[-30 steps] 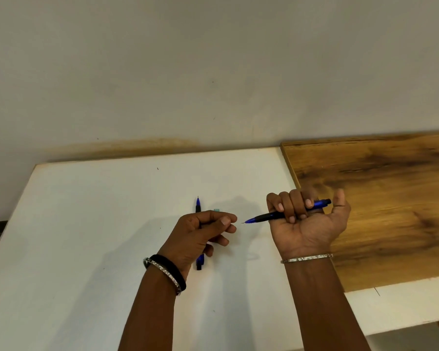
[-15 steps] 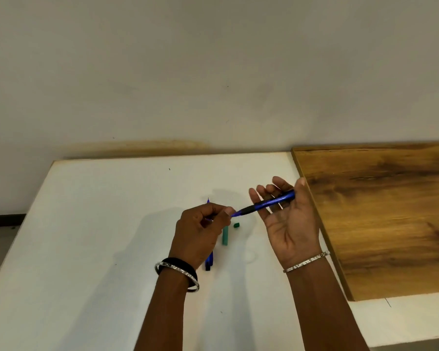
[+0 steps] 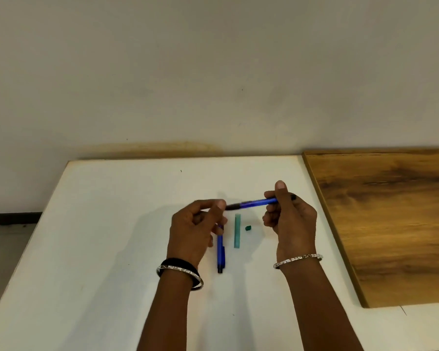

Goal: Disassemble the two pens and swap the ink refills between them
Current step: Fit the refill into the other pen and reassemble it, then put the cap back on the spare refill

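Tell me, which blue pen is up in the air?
The blue pen stretched between the left hand and right hand. It hangs above the table; the other pen lies flat there, by the teal tube.

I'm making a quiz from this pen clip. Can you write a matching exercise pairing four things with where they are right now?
Things:
1. held blue pen
2. second blue pen
3. teal tube
4. small green piece

Places:
A. lying on the white table, partly under the left hand
B. gripped at both ends, above the table
C. on the table, nearest the right hand
D. flat on the table between 2 and 4

Pairs: 1-B, 2-A, 3-D, 4-C
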Motion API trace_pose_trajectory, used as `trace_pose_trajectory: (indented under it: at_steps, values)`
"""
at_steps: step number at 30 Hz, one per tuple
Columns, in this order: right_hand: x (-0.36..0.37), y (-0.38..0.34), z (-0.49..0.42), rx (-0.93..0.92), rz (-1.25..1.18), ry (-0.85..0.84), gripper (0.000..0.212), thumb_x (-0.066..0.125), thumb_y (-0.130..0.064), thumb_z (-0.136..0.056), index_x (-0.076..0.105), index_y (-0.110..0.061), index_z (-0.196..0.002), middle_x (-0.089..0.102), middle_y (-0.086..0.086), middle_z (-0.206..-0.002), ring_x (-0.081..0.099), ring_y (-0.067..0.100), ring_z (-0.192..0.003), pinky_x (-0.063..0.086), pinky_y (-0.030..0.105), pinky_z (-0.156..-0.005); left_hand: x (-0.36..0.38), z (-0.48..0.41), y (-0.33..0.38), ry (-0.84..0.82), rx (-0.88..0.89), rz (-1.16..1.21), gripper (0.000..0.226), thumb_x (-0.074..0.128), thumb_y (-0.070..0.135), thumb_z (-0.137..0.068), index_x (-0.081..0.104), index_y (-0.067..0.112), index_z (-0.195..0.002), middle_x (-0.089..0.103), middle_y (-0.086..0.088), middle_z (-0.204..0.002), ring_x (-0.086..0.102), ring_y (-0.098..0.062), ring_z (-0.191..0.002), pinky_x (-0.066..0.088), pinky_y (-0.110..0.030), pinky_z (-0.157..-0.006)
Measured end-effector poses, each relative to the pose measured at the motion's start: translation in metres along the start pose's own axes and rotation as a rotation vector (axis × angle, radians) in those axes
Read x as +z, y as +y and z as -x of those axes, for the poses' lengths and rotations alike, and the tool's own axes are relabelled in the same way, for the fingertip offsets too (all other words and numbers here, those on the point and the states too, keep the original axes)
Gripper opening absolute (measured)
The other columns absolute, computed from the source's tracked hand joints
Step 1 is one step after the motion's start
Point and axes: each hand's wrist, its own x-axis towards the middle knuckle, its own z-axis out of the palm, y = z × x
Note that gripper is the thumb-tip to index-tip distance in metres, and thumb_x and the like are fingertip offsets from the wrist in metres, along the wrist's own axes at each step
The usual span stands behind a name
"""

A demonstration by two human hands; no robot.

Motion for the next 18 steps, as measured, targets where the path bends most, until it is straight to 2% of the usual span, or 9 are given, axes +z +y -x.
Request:
trace_pose_trajectory:
  at_steps: [3, 6, 9, 12, 16, 18]
  values:
    - [0.003, 0.0, 0.004, 0.045, -0.084, -0.055, 0.015, 0.071, -0.03, -0.083, 0.075, -0.017, -0.08, 0.074, 0.005, -0.067, 0.068, 0.016, -0.055, 0.057, 0.025, -0.054, -0.004, 0.0, 0.001, 0.022, -0.103, 0.212, 0.024, 0.072, 0.034, -0.079, 0.072, 0.02, -0.097, 0.077, -0.005, -0.082, 0.073, -0.016, -0.071, 0.053, -0.02, -0.053]
    - [0.014, 0.004, 0.011, 0.08, -0.078, -0.182, 0.004, 0.072, -0.017, -0.083, 0.073, -0.013, -0.084, 0.077, 0.009, -0.076, 0.074, 0.023, -0.066, 0.06, 0.026, -0.059, -0.001, 0.001, 0.001, -0.056, -0.143, 0.229, 0.026, 0.071, 0.032, -0.079, 0.071, 0.018, -0.101, 0.077, -0.005, -0.088, 0.074, -0.019, -0.081, 0.057, -0.022, -0.06]
    - [0.025, 0.008, 0.019, 0.017, 0.102, -0.342, 0.008, 0.075, -0.015, -0.08, 0.072, -0.008, -0.082, 0.076, 0.01, -0.073, 0.074, 0.025, -0.068, 0.058, 0.026, -0.058, -0.001, 0.001, 0.0, -0.068, -0.102, 0.186, 0.024, 0.068, 0.032, -0.082, 0.073, 0.017, -0.1, 0.077, -0.005, -0.087, 0.074, -0.017, -0.082, 0.057, -0.023, -0.062]
    - [0.029, 0.01, 0.024, 0.013, 0.187, -0.493, 0.016, 0.077, -0.015, -0.079, 0.07, -0.002, -0.085, 0.076, 0.013, -0.072, 0.075, 0.026, -0.067, 0.058, 0.027, -0.057, -0.008, -0.001, -0.001, 0.023, -0.075, 0.116, 0.019, 0.068, 0.036, -0.081, 0.076, 0.022, -0.091, 0.077, 0.002, -0.083, 0.073, -0.011, -0.077, 0.054, -0.02, -0.057]
    - [0.029, 0.012, 0.024, -0.039, 0.369, -0.562, 0.016, 0.076, -0.019, -0.081, 0.07, -0.004, -0.083, 0.075, 0.013, -0.069, 0.074, 0.023, -0.064, 0.06, 0.029, -0.058, -0.015, -0.003, -0.005, 0.1, -0.088, -0.063, 0.019, 0.07, 0.039, -0.079, 0.076, 0.022, -0.084, 0.077, 0.002, -0.077, 0.072, -0.009, -0.071, 0.05, -0.022, -0.052]
    - [0.026, 0.012, 0.023, -0.078, 0.503, -0.561, 0.014, 0.075, -0.021, -0.082, 0.071, -0.008, -0.081, 0.075, 0.008, -0.067, 0.073, 0.02, -0.059, 0.06, 0.028, -0.057, -0.016, -0.004, -0.009, 0.165, -0.075, -0.196, 0.02, 0.071, 0.04, -0.078, 0.076, 0.02, -0.08, 0.075, 0.001, -0.074, 0.07, -0.011, -0.066, 0.054, -0.028, -0.056]
